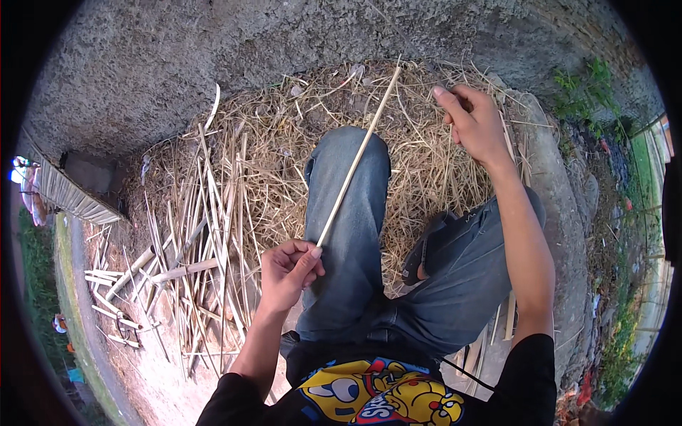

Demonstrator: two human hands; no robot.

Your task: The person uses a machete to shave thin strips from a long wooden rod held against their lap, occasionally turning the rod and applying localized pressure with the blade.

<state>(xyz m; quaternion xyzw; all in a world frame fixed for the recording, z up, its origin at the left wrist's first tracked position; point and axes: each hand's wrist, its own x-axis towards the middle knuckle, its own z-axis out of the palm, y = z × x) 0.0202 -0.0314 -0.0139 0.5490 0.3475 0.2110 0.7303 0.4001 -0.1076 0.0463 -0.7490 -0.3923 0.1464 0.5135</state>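
Note:
My left hand [291, 275] pinches the near end of a thin, pale bamboo stick [361, 150] between thumb and fingers. The stick slants up and away to the right, passing over my raised knee in jeans [348, 177]. My right hand [474, 122] is held up at the far right, apart from the stick, with its fingers curled and the thumb pointing outward. Something thin and dark seems to show by its thumb tip, but it blends into the wall and I cannot make out what it is.
Dry shavings [419, 177] cover the ground around my legs. To the left lies a heap of split bamboo strips [213, 213], with thicker bamboo pieces [186, 271] beside it. A rough grey wall [284, 35] stands ahead, and a concrete edge [550, 163] runs along the right.

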